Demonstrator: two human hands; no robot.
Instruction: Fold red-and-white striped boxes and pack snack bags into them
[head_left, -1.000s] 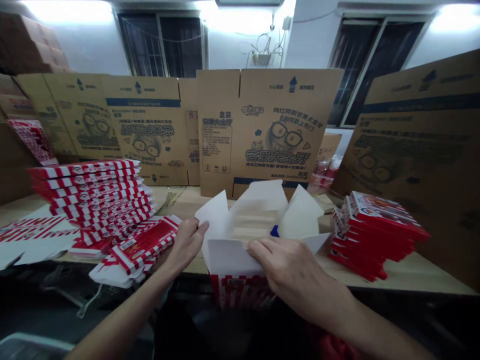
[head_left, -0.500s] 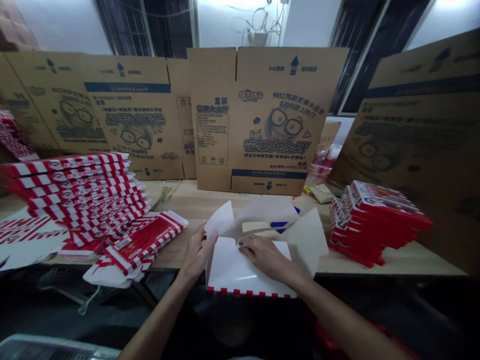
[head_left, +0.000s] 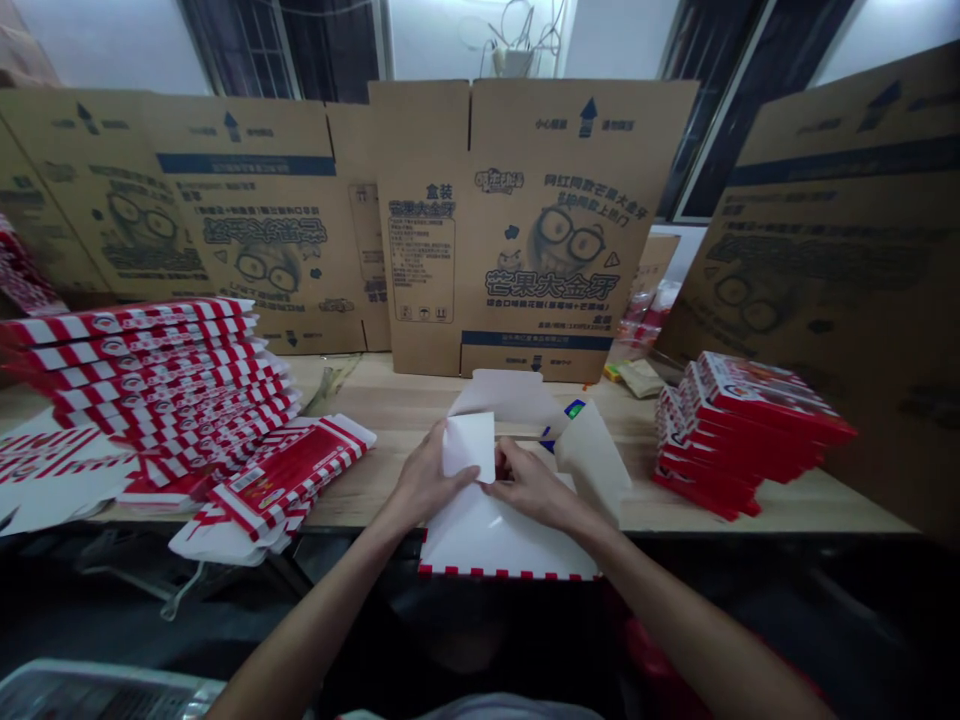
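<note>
A partly folded paper box, white inside with a red-and-white striped edge, lies at the front edge of the table with flaps standing up. My left hand grips its left white flap, thumb across the front and fingers behind. Close against that flap's right edge, my right hand has its fingers curled and pinched on the box; the fingertips are partly hidden. The right flap leans outward untouched, and the back panel rises behind my hands.
At left stands a tall stack of red-and-white striped boxes, beside flat striped blanks and loose boxes. Red boxes are stacked at right. Large brown cartons wall off the back. A crumpled wrapper lies near them.
My left hand has moved right and folded the left flap inward, over the box. My right hand has shifted slightly right, its fingers now curled beside the flap. The right flap leans lower.
</note>
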